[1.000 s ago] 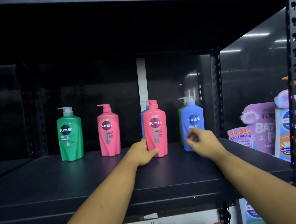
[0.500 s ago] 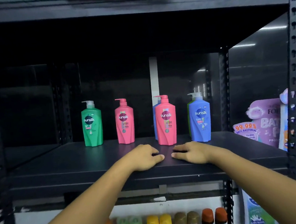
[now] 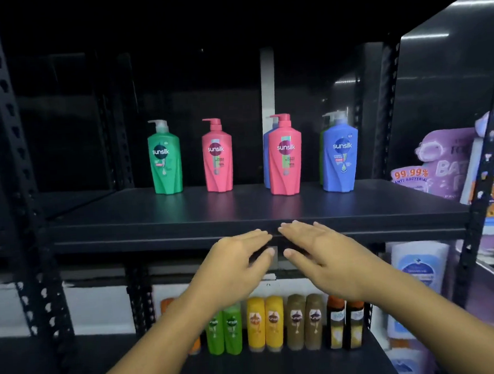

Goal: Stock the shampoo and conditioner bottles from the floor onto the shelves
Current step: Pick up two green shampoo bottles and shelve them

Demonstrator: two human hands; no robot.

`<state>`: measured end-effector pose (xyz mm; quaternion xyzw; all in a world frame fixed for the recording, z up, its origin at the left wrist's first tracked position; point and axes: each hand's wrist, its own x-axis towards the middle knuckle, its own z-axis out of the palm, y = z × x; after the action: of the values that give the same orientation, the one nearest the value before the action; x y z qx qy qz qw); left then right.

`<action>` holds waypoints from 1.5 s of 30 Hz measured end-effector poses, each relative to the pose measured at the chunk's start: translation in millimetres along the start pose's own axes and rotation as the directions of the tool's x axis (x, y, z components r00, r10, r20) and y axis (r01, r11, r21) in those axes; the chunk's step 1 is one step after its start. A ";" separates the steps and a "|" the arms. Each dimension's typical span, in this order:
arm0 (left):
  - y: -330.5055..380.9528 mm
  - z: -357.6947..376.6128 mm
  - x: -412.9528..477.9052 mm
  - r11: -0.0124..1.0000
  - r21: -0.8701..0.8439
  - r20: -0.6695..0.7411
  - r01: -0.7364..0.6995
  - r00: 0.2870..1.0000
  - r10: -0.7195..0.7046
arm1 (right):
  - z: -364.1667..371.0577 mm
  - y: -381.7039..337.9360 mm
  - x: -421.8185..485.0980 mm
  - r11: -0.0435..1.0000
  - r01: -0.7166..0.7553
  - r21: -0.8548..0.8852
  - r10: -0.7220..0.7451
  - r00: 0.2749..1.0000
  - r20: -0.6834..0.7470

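Six pump bottles [image 3: 285,158] stood upright on the upper shelf [image 3: 184,219] beyond the hands, and smaller bottles [image 3: 265,324] lined the lower shelf [image 3: 280,368] beneath them. The left hand [image 3: 238,254] and right hand [image 3: 319,249] were empty, fingers straight, at the upper shelf's front edge. The floor was out of view, so the remainder could not be judged.

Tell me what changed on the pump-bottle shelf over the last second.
The left hand let go of the right pink bottle and the right hand left the blue bottle. Both drew back to the front edge of the shelf, open and holding nothing. All the pump bottles stayed upright where they were.
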<state>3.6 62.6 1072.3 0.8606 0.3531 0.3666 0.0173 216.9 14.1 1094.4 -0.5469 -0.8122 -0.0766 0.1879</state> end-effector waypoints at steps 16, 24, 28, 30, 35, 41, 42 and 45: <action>-32.2 176.4 -262.0 0.913 0.008 0.639 0.407 0.701 -0.318 | 244.4 -52.7 -187.3 0.958 -0.245 0.147 0.137 0.846 0.516; -46.5 253.9 -384.0 0.772 0.172 0.842 0.612 0.315 -0.438 | 359.3 -63.6 -290.1 0.884 -0.467 0.027 0.251 0.521 0.816; -49.3 288.9 -430.7 0.702 0.241 0.863 0.670 0.184 -0.471 | 401.9 -67.7 -328.4 0.845 -0.534 -0.044 0.278 0.368 0.887; -53.7 308.0 -450.9 0.660 0.247 0.864 0.709 0.147 -0.481 | 425.1 -65.8 -342.8 0.829 -0.556 -0.064 0.279 0.311 0.909; -76.8 361.4 -500.8 0.527 0.286 0.836 0.800 0.061 -0.545 | 499.1 -52.1 -368.1 0.788 -0.611 -0.080 0.283 0.244 0.928; -125.7 452.2 -560.4 0.463 0.307 0.802 0.832 0.036 -0.597 | 621.6 -21.7 -405.8 0.686 -0.720 -0.106 0.309 0.156 0.938; -137.5 469.4 -571.9 0.460 0.320 0.790 0.828 0.035 -0.613 | 645.7 -15.9 -411.1 0.659 -0.745 -0.106 0.317 0.147 0.937; -178.5 525.7 -608.8 0.450 0.359 0.759 0.818 0.025 -0.650 | 721.2 3.0 -424.7 0.586 -0.804 -0.100 0.349 0.139 0.927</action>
<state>-57.7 -60.8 260.0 0.5992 0.6548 -0.1212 0.4444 200.5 -111.9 267.1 -0.7180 -0.4831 0.4819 -0.1375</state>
